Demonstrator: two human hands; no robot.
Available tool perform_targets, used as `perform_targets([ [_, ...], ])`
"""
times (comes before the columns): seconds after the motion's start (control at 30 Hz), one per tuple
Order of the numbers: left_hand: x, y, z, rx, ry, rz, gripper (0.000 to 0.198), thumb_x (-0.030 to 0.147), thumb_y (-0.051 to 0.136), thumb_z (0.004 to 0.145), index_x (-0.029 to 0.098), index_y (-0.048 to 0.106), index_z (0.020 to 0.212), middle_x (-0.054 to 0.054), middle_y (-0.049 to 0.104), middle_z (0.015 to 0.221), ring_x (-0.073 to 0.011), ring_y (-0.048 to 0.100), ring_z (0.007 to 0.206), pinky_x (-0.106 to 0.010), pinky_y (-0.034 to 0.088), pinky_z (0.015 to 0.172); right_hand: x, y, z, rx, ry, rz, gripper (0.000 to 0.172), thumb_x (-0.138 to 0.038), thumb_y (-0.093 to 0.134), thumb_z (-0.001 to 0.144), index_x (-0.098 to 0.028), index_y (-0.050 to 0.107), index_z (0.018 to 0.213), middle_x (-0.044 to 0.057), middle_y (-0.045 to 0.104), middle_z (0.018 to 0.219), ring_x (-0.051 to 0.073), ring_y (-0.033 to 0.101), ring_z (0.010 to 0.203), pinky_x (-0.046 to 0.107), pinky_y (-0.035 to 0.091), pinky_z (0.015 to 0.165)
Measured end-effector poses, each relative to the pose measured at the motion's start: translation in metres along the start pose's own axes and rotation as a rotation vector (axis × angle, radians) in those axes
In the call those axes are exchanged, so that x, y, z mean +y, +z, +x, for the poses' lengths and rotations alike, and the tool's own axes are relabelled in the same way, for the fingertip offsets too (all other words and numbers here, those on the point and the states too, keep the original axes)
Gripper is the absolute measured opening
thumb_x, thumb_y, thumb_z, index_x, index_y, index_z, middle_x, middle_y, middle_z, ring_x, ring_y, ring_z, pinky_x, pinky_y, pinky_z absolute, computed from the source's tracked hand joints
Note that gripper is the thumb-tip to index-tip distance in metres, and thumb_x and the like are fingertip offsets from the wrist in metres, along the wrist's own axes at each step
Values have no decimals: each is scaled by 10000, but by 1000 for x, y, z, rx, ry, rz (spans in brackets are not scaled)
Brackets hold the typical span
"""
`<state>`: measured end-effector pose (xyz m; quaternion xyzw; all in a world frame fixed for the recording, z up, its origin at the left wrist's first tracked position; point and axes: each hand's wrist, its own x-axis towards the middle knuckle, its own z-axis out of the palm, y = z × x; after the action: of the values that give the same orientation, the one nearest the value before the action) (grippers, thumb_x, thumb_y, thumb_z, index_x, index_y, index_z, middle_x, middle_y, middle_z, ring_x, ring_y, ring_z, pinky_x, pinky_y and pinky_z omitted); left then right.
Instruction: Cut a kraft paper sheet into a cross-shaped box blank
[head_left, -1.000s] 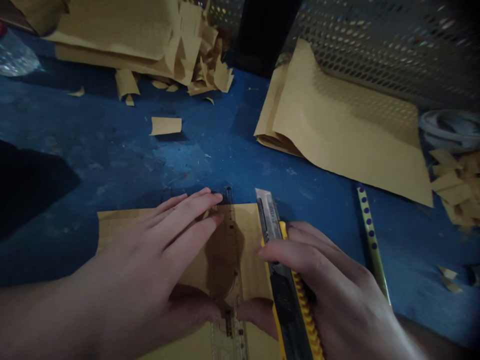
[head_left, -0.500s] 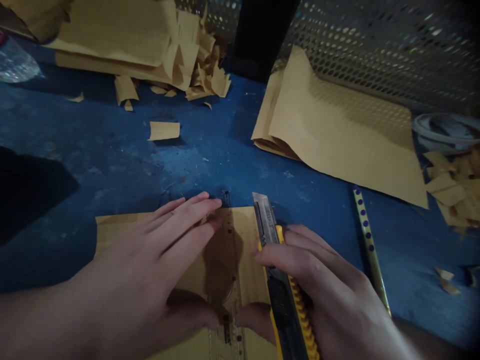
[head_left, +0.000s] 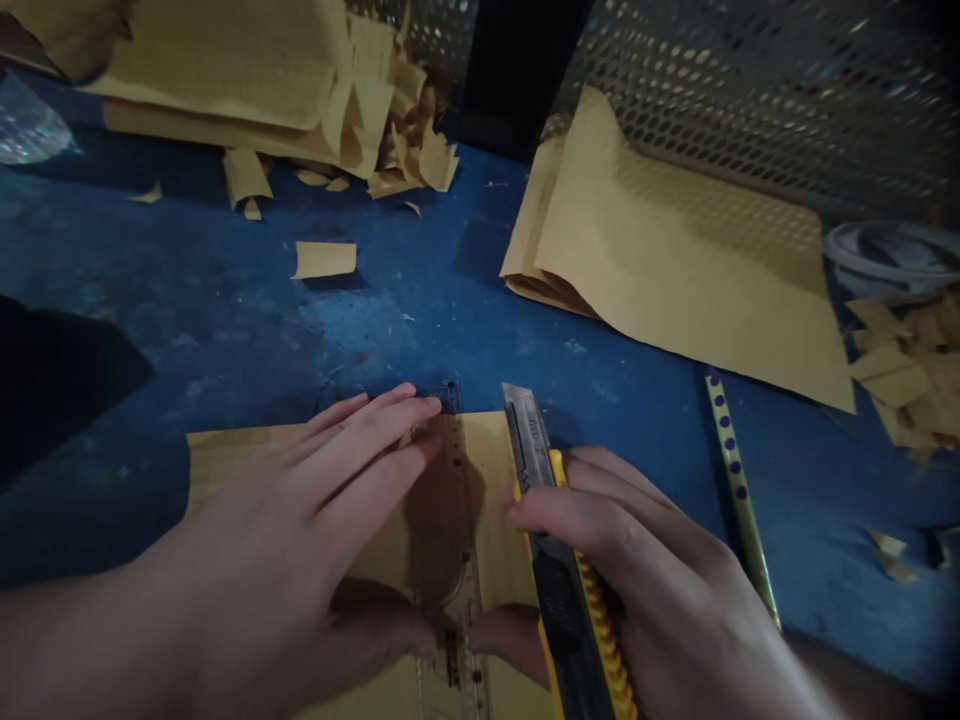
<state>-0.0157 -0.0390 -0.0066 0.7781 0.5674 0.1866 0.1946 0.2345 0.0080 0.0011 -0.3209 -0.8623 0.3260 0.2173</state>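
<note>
While the ruler points forward, cutter angled forward-left

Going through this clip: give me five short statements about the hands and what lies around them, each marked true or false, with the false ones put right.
1. The right hand holds a yellow-and-black utility knife. True.
2. The blade is drawn fully into the knife. False: the blade sticks out at the front.
3. The left hand partly covers a clear ruler on a brown sheet. True.
4. The purple-dotted stick lies to the left of the left hand. False: the purple-dotted stick lies to the right of the right hand.
5. A small rectangular scrap lies on the blue surface, apart from the paper piles. True.
</note>
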Motion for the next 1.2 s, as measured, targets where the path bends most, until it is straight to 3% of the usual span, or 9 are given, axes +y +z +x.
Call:
perform_targets([
  [0.23, -15, -6, -18, -51, 156, 155, 823, 596, 763, 952, 217, 444, 1609, -93, 545, 1705, -344, 556, 1570, -498, 507, 1322, 3, 2, 0, 0, -45, 27, 367, -271, 798, 973, -284, 540, 1233, -25, 703, 974, 191, 695, 884, 351, 608, 879],
  [0.33, -17, -6, -20, -47, 166, 192, 835, 644, 740, 962, 203, 434, 1602, -93, 532, 1716, -321, 542, 1584, -475, 493, 1327, 0, 1, 1, -10, 21, 5, 355, -251, 805, 975, -279, 549, 1219, -29, 696, 984, 179, 676, 882, 337, 605, 891],
  [0.6, -13, -5, -15, -45, 171, 190, 762, 616, 707, 984, 198, 461, 1572, -113, 553, 1694, -342, 557, 1570, -516, 530, 1300, 2, 1, 2, 19, -35, 44, 383, -222, 819, 935, -280, 556, 1208, -37, 668, 960, 167, 648, 862, 312, 595, 866],
  [0.73, -13, -7, -16, -57, 184, 196, 785, 600, 713, 986, 178, 445, 1592, -120, 512, 1725, -333, 510, 1607, -496, 488, 1329, 1, 2, 1, 4, -8, 25, 386, -214, 822, 946, -275, 557, 1219, -30, 672, 973, 170, 650, 882, 309, 594, 883],
  [0.93, -16, -5, -14, 12, 218, 184, 694, 590, 686, 971, 152, 542, 1489, -136, 605, 1637, -332, 596, 1536, -445, 480, 1317, 4, 4, 1, 4, -29, 38, 329, -255, 811, 987, -253, 567, 1207, -41, 668, 961, 148, 638, 857, 295, 584, 889],
  [1.2, -14, -5, -15, 4, 218, 194, 754, 585, 709, 953, 131, 526, 1526, -149, 589, 1655, -363, 595, 1533, -501, 518, 1300, 2, 3, 1, -7, -40, 41, 326, -247, 800, 997, -251, 563, 1221, -30, 678, 967, 166, 647, 861, 320, 595, 885],
])
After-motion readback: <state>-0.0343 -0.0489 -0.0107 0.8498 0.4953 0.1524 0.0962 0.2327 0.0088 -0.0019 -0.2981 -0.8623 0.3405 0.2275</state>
